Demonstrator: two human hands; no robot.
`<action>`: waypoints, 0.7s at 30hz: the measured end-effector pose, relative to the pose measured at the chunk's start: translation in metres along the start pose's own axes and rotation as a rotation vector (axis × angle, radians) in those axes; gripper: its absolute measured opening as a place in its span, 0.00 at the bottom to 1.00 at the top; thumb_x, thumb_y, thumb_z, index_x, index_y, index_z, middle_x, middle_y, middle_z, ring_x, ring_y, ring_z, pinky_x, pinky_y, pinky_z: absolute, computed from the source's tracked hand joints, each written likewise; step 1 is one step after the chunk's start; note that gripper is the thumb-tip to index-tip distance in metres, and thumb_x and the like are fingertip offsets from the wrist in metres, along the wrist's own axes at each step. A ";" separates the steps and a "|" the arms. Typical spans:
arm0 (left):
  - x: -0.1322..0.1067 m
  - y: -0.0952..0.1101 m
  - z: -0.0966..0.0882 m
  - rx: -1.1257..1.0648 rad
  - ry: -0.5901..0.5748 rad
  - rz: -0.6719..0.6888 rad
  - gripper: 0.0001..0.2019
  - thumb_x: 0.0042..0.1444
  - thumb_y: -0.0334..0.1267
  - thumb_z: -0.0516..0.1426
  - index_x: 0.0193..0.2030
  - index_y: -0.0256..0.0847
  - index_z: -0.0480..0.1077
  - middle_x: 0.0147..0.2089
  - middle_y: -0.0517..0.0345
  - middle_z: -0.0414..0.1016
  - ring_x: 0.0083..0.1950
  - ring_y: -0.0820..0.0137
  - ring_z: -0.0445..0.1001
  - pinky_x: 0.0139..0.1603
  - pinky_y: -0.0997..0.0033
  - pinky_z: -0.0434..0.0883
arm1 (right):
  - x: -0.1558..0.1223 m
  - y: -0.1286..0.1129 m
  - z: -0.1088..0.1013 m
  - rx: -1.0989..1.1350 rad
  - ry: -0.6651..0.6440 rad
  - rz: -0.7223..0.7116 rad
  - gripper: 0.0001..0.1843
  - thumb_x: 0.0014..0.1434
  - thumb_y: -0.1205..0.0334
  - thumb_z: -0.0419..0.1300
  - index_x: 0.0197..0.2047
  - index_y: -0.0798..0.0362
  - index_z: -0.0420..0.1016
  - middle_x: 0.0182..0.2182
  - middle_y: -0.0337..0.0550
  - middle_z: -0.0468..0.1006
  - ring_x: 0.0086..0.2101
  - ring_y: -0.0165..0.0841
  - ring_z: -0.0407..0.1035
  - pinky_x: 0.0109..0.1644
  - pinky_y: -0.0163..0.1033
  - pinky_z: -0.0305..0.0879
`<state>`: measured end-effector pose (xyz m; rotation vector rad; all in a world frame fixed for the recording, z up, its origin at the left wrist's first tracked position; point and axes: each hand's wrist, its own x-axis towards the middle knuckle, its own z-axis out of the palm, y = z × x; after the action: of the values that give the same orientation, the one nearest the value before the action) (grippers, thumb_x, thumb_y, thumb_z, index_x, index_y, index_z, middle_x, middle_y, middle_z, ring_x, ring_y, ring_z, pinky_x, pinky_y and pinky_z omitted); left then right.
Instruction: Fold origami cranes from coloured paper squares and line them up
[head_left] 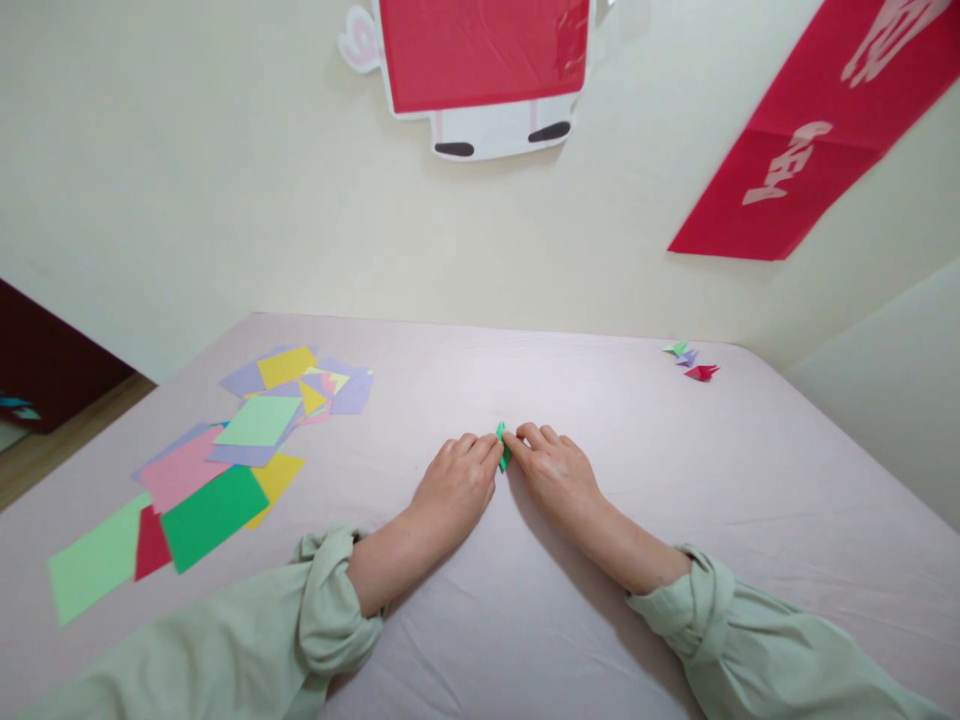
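A small folded piece of green paper (503, 452) lies on the cloth-covered table, narrow and pointed at both ends. My left hand (463, 478) has its fingers closed at the paper's left side. From the right, my right hand (551, 465) presses its index finger on the paper, with the other fingers curled. Part of the paper is covered by the fingertips. Off at the far right lie three small folded paper figures: a light green one (678, 349), a purple one (688, 358) and a red one (703, 373).
Loose paper sheets overlap along the table's left side, among them a dark green sheet (215, 515), a pink sheet (184, 468) and a yellow sheet (288, 366). Behind the table (465, 345) rises a wall with a red-fronted cutout (487, 55) and a red banner (787, 160).
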<state>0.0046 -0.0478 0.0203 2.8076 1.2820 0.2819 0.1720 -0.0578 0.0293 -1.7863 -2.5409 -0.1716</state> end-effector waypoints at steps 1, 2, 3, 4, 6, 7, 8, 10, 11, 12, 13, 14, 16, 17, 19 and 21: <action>0.000 0.000 0.000 0.009 0.000 0.002 0.19 0.61 0.30 0.50 0.59 0.38 0.64 0.55 0.49 0.71 0.53 0.60 0.66 0.52 0.59 0.64 | 0.000 0.000 0.000 -0.013 -0.003 0.002 0.19 0.66 0.68 0.52 0.59 0.50 0.66 0.46 0.51 0.74 0.42 0.40 0.67 0.40 0.41 0.60; 0.000 0.000 0.000 0.016 0.001 0.002 0.19 0.61 0.30 0.50 0.59 0.38 0.63 0.56 0.49 0.71 0.53 0.60 0.66 0.52 0.59 0.64 | -0.001 0.000 0.001 -0.024 -0.007 0.002 0.19 0.66 0.68 0.52 0.60 0.50 0.66 0.46 0.51 0.74 0.42 0.40 0.66 0.40 0.42 0.60; -0.001 0.000 0.000 0.022 0.001 0.003 0.20 0.61 0.30 0.50 0.60 0.38 0.63 0.56 0.50 0.71 0.53 0.60 0.66 0.52 0.59 0.64 | -0.002 0.000 0.001 -0.032 -0.010 -0.002 0.20 0.66 0.67 0.51 0.60 0.51 0.65 0.46 0.51 0.74 0.43 0.40 0.66 0.40 0.42 0.61; -0.001 0.001 0.000 0.027 0.001 0.003 0.20 0.61 0.30 0.50 0.61 0.39 0.62 0.56 0.50 0.71 0.53 0.60 0.66 0.52 0.59 0.65 | -0.003 0.000 0.001 -0.035 -0.011 -0.008 0.20 0.66 0.67 0.51 0.60 0.52 0.65 0.47 0.51 0.74 0.43 0.40 0.66 0.41 0.42 0.61; -0.001 0.001 0.000 0.037 -0.007 0.004 0.20 0.62 0.30 0.50 0.61 0.40 0.62 0.57 0.51 0.70 0.53 0.61 0.66 0.52 0.59 0.65 | -0.006 0.001 0.000 -0.027 -0.004 -0.023 0.19 0.67 0.66 0.51 0.60 0.51 0.65 0.48 0.50 0.73 0.44 0.39 0.66 0.42 0.41 0.61; -0.002 0.001 -0.001 0.043 -0.013 0.003 0.20 0.62 0.30 0.50 0.61 0.40 0.62 0.57 0.51 0.70 0.53 0.61 0.66 0.52 0.59 0.65 | -0.007 0.001 0.000 -0.018 0.001 -0.030 0.20 0.67 0.66 0.51 0.61 0.50 0.64 0.48 0.49 0.73 0.44 0.39 0.66 0.43 0.41 0.61; -0.002 0.001 -0.001 0.051 -0.021 0.002 0.19 0.62 0.30 0.50 0.60 0.40 0.63 0.57 0.51 0.70 0.53 0.61 0.66 0.52 0.59 0.65 | -0.008 0.002 -0.001 -0.009 0.004 -0.034 0.20 0.67 0.66 0.51 0.61 0.49 0.64 0.49 0.49 0.73 0.44 0.38 0.66 0.43 0.40 0.60; -0.003 0.001 0.000 0.064 -0.035 0.001 0.19 0.62 0.30 0.50 0.60 0.39 0.63 0.57 0.50 0.70 0.54 0.61 0.66 0.53 0.58 0.65 | -0.008 0.002 -0.002 0.006 0.002 -0.036 0.20 0.67 0.66 0.50 0.61 0.46 0.64 0.49 0.48 0.73 0.45 0.38 0.66 0.43 0.40 0.60; -0.003 0.001 0.000 0.069 -0.038 0.001 0.19 0.62 0.30 0.50 0.60 0.39 0.63 0.57 0.50 0.70 0.54 0.60 0.66 0.53 0.58 0.65 | -0.008 0.002 -0.002 0.012 -0.003 -0.034 0.20 0.67 0.66 0.50 0.61 0.45 0.64 0.49 0.48 0.73 0.45 0.37 0.66 0.43 0.40 0.60; -0.003 0.001 0.001 0.072 -0.037 0.000 0.19 0.62 0.30 0.50 0.60 0.39 0.63 0.57 0.50 0.70 0.54 0.60 0.66 0.53 0.58 0.65 | -0.007 0.002 -0.003 0.015 -0.009 -0.032 0.20 0.67 0.66 0.50 0.61 0.45 0.64 0.49 0.48 0.73 0.45 0.37 0.66 0.43 0.39 0.60; -0.003 0.001 0.002 0.072 -0.034 0.001 0.20 0.62 0.30 0.50 0.60 0.39 0.63 0.57 0.50 0.70 0.54 0.60 0.66 0.53 0.58 0.65 | -0.006 0.002 -0.004 0.016 -0.016 -0.028 0.20 0.67 0.66 0.50 0.60 0.44 0.65 0.49 0.48 0.73 0.45 0.37 0.66 0.43 0.39 0.60; -0.004 0.001 0.003 0.070 -0.031 0.000 0.20 0.62 0.30 0.50 0.60 0.39 0.63 0.57 0.50 0.70 0.54 0.60 0.66 0.54 0.58 0.65 | -0.005 0.001 -0.005 0.014 -0.024 -0.024 0.19 0.67 0.66 0.50 0.60 0.44 0.65 0.49 0.48 0.73 0.45 0.38 0.66 0.43 0.39 0.60; -0.003 0.001 0.003 0.061 -0.027 0.001 0.20 0.62 0.30 0.50 0.60 0.39 0.63 0.57 0.50 0.70 0.54 0.61 0.66 0.53 0.58 0.65 | -0.003 0.000 -0.006 0.004 -0.044 -0.015 0.19 0.67 0.65 0.50 0.60 0.45 0.65 0.48 0.49 0.73 0.46 0.38 0.66 0.43 0.40 0.61; -0.003 0.001 0.002 0.055 -0.026 0.003 0.19 0.62 0.30 0.50 0.60 0.39 0.63 0.57 0.50 0.70 0.54 0.61 0.66 0.53 0.59 0.65 | -0.002 -0.001 -0.007 -0.004 -0.054 -0.009 0.19 0.67 0.65 0.50 0.60 0.46 0.65 0.48 0.49 0.73 0.46 0.39 0.66 0.43 0.40 0.61; -0.003 0.002 0.001 0.045 -0.030 0.003 0.19 0.62 0.30 0.50 0.60 0.39 0.64 0.58 0.51 0.70 0.54 0.60 0.66 0.53 0.58 0.66 | 0.001 -0.002 -0.007 -0.020 -0.070 0.000 0.18 0.67 0.66 0.50 0.59 0.47 0.65 0.48 0.50 0.72 0.45 0.39 0.66 0.42 0.40 0.61; -0.003 0.003 -0.002 0.044 -0.040 0.003 0.19 0.61 0.31 0.51 0.59 0.38 0.64 0.58 0.51 0.70 0.54 0.60 0.66 0.53 0.58 0.66 | 0.004 -0.004 -0.008 -0.037 -0.079 0.011 0.18 0.67 0.66 0.50 0.59 0.47 0.65 0.48 0.49 0.72 0.44 0.39 0.66 0.41 0.39 0.61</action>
<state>0.0047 -0.0516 0.0219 2.8361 1.2923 0.1997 0.1665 -0.0558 0.0370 -1.8559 -2.5972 -0.1519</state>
